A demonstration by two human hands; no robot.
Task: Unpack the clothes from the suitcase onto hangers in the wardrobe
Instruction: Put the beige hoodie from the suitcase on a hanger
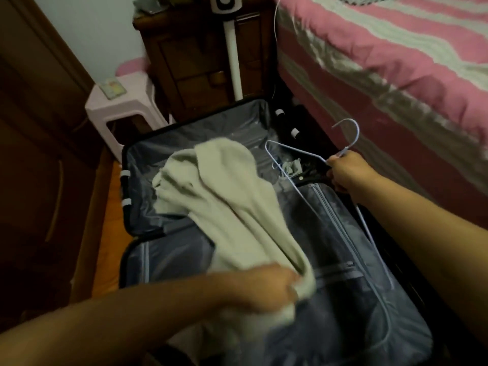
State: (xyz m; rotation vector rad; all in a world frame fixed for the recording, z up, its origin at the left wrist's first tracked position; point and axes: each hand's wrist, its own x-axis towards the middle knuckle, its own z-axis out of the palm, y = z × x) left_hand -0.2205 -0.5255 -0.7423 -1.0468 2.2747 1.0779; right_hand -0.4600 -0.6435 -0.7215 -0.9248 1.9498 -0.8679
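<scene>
The suitcase lay open on the floor, beside the bed at right. The left hand clutched a pale green garment, which was draped across both halves of the case. The right hand gripped a white wire hanger at its neck, held above the case's far right part. A pink stool stood far left.

Suitcase open, hemmed by bed right, stool left.

A pale green garment drapes over the open grey-lined suitcase, beside a white wire hanger.
</scene>
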